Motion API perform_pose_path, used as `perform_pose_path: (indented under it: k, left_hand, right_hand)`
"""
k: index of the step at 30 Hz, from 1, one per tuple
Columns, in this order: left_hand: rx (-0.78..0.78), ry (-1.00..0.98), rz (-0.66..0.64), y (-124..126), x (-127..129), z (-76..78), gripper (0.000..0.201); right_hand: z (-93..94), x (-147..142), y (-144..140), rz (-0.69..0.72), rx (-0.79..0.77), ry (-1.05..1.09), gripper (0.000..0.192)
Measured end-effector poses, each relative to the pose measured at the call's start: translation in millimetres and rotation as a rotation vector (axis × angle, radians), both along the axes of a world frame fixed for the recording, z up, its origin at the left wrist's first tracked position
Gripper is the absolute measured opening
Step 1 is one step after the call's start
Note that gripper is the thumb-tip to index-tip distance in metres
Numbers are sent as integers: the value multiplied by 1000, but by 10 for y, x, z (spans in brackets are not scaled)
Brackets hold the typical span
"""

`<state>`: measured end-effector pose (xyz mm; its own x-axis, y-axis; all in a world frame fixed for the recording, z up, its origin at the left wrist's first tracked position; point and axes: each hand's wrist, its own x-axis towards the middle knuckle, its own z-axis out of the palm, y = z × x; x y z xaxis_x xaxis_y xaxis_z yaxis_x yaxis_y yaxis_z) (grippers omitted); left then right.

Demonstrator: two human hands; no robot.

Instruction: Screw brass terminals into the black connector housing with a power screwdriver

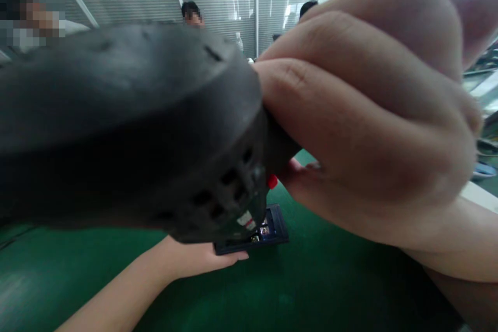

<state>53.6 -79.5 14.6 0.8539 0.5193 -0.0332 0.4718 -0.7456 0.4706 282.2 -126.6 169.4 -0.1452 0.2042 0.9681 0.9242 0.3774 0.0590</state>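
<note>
right hand [373, 129] grips a black tool [128, 129] close to the camera, while left hand [202, 259] holds a dark board [272, 228] on the green table [311, 290]

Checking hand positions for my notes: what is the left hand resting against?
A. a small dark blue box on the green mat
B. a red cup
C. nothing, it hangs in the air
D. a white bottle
A: the left hand lies on the green mat with its fingers against the small dark blue box, while the right hand grips the black tool close to the camera.
</note>
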Motion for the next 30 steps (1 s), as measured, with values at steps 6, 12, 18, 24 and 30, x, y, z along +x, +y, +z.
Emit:
perform_pose_path:
  k: [6,12,18,24,30]
  left_hand:
    - [84,-19,33,0,-18,15,73]
    - [37,-90,48,-4,-1,41,71]
    - [32,-101,49,9,2,47,72]
    - [-28,-121,50,11,3,48,68]
    - [-77,-108,20,23,36,90,58]
  right_hand:
    - [23,-24,23,28,-135,-219,85]
    - [-38,18,2,-34,-201,-239,69]
    - [-31,8,-5,-24,-249,-232,56]
    - [-48,35,-2,-39,-230,-277,28]
    - [-78,47,6,-61,-275,-301,37]
